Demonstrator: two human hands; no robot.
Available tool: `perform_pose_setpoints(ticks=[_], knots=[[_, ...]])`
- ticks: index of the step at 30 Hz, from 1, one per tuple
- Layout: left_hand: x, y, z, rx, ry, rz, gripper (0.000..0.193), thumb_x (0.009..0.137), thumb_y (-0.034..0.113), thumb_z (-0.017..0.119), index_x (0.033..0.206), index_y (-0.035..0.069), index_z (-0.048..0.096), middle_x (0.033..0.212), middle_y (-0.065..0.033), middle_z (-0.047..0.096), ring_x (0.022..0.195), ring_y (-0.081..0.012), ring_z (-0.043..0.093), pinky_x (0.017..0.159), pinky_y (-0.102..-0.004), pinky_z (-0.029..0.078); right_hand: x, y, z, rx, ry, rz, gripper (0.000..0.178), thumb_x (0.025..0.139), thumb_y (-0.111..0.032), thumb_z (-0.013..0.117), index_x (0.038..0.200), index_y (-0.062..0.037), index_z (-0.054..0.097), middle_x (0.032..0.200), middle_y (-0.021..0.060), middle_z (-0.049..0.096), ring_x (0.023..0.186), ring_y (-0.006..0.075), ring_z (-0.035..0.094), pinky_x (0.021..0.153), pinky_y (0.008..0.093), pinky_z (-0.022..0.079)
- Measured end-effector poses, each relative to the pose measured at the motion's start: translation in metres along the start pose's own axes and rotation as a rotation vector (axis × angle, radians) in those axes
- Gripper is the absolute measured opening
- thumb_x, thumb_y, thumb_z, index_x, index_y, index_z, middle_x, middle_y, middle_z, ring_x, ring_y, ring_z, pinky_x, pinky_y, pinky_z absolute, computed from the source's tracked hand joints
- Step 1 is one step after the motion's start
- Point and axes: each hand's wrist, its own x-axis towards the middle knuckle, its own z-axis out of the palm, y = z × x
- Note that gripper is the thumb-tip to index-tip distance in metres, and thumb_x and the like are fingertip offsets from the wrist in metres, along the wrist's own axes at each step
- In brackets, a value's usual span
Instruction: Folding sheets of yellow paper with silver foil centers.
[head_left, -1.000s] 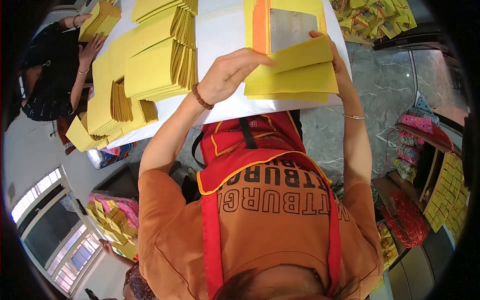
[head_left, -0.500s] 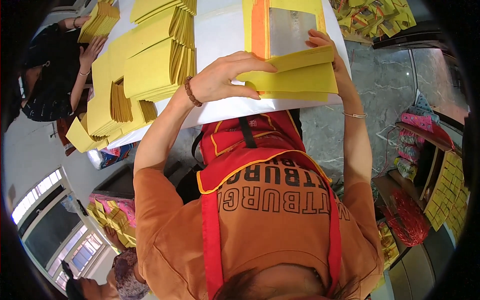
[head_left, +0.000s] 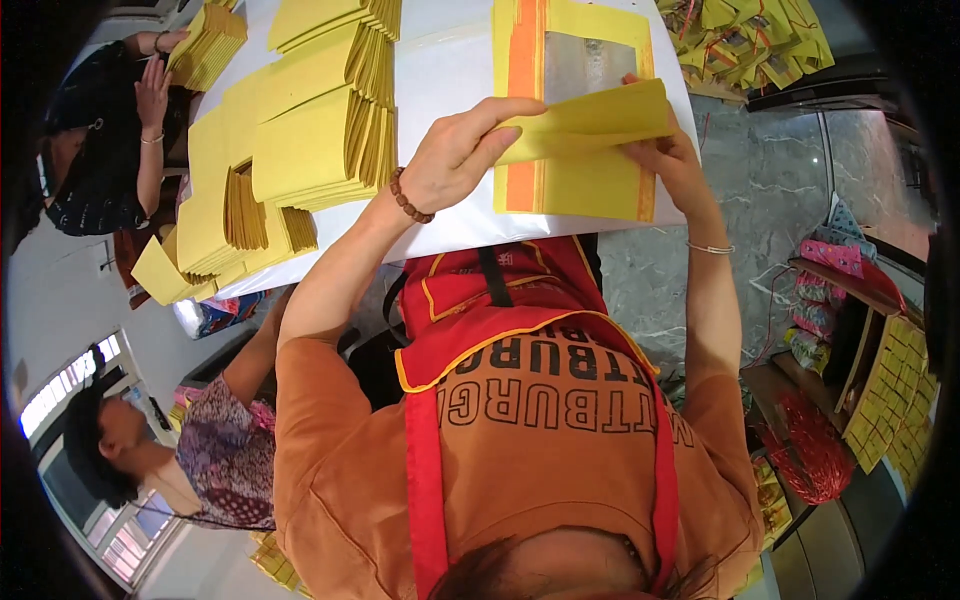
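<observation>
Both my hands hold a folded sheet of yellow paper (head_left: pixel 590 118) just above the near part of the table. My left hand (head_left: pixel 462 158) pinches its left end between thumb and fingers. At the other end, my right hand (head_left: pixel 672 165) grips the paper, its thumb underneath and some fingers hidden behind it. Below lies a flat yellow sheet (head_left: pixel 595 197) with an orange band down its left side and a silver-grey panel (head_left: pixel 590 62) in its upper middle.
Folded yellow paper stacks (head_left: pixel 310 150) crowd the white table (head_left: pixel 440 70) to the left. Across there, a person's hand (head_left: pixel 152 95) is raised beside another yellow bundle (head_left: pixel 208 45). Another person (head_left: pixel 225 450) is at lower left. More yellow pieces (head_left: pixel 750 45) lie far right.
The folded paper has risen off the near edge, baring the orange-banded sheet below. My left fingers have closed further on it. The lower-left person has come nearer; the far-left person's hand has lifted.
</observation>
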Motion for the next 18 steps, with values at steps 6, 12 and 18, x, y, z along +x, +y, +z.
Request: perform_pose_setpoints(ticks=[6, 12, 18], knots=[[-0.005, -0.018, 0.000, -0.014, 0.137, 0.269, 0.081, 0.074, 0.024, 0.076, 0.139, 0.009, 0.031, 0.125, -0.0138, 0.052, 0.110, -0.0292, 0.050, 0.094, -0.0400, 0.039, 0.002, 0.004, -0.001, -0.065, 0.064, -0.062, 0.031, 0.078, -0.003, 0.064, 0.108, -0.0085, 0.061, 0.144, 0.0064, 0.034, 0.134, 0.0224, 0.030, 0.108, 0.0342, 0.028], [0.001, -0.024, 0.024, 0.453, 0.209, 0.207, 0.064, 0.075, 0.000, 0.056, 0.135, 0.010, 0.038, 0.133, -0.0143, 0.041, 0.116, -0.0332, 0.041, 0.095, -0.0406, 0.032, 0.003, -0.001, 0.009, -0.130, 0.030, -0.153, 0.049, 0.078, -0.008, 0.067, 0.125, -0.0099, 0.051, 0.143, 0.0085, 0.034, 0.132, 0.0226, 0.033, 0.106, 0.0335, 0.032], [0.001, -0.018, 0.021, 0.687, 0.206, 0.173, 0.065, 0.068, -0.006, 0.053, 0.129, 0.013, 0.047, 0.131, -0.0118, 0.041, 0.112, -0.0310, 0.041, 0.093, -0.0407, 0.030, 0.004, 0.000, 0.012, -0.230, 0.130, -0.197, 0.078, 0.081, -0.007, 0.064, 0.145, -0.0088, 0.020, 0.143, 0.0087, 0.035, 0.132, 0.0231, 0.034, 0.106, 0.0333, 0.032]])
